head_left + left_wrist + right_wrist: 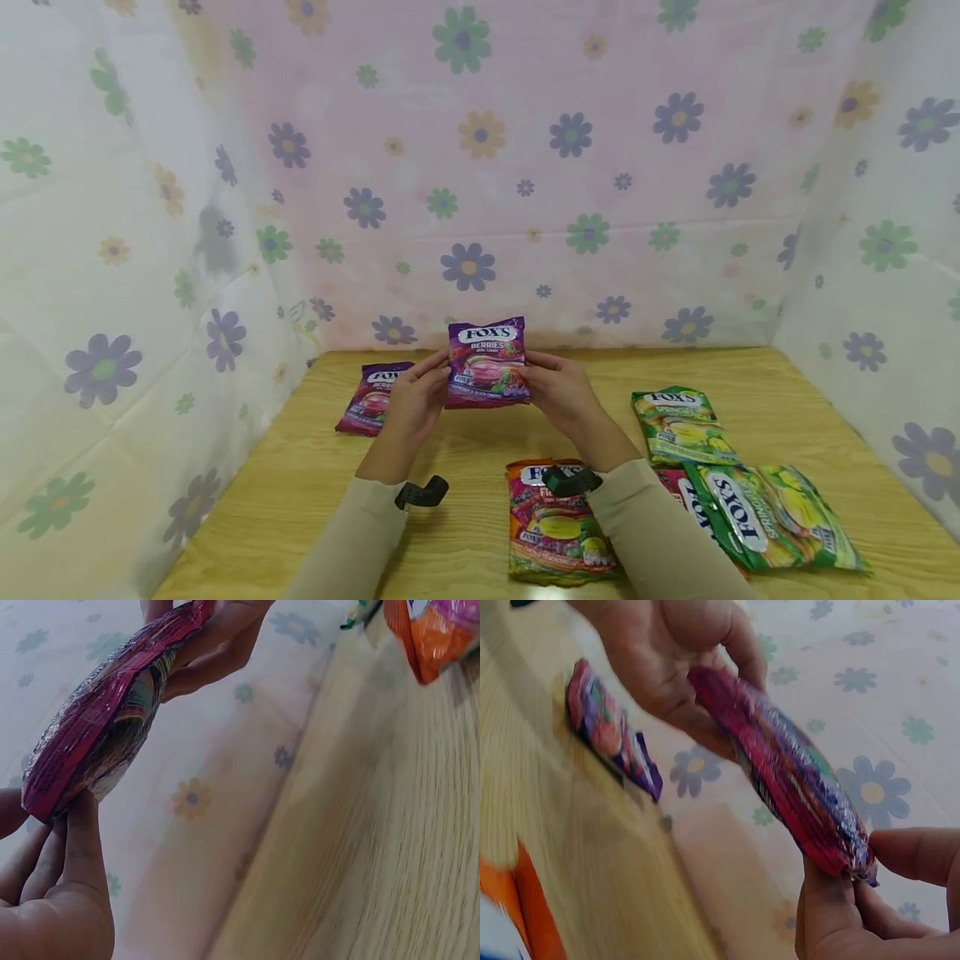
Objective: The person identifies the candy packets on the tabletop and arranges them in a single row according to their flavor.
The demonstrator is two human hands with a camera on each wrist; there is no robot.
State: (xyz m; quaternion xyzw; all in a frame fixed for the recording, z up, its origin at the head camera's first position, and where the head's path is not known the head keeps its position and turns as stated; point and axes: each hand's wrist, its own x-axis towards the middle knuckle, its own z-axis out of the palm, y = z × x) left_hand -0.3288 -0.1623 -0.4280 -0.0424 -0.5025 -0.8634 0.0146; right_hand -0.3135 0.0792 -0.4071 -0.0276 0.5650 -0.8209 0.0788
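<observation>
Both hands hold up a purple bag of Fox's Berries candy (487, 363), its printed front facing the head camera. My left hand (417, 398) pinches its left edge, and my right hand (564, 395) pinches the right edge. Seen from the left wrist, the bag (105, 712) is edge-on, with thumb and fingers on either side of its end. The right wrist view also shows the bag (787, 780) from its narrow bottom side, raised above the table. Behind my left hand a second purple Berries bag (372, 402) lies on the table.
An orange-and-red Fox's bag (558, 533) lies near the front, partly under the right forearm. To the right, a green Spring Tea-style bag (682, 427) lies behind another green bag (780, 517), which overlaps a red bag (678, 492). Floral cloth (525, 275) walls the wooden table (300, 500).
</observation>
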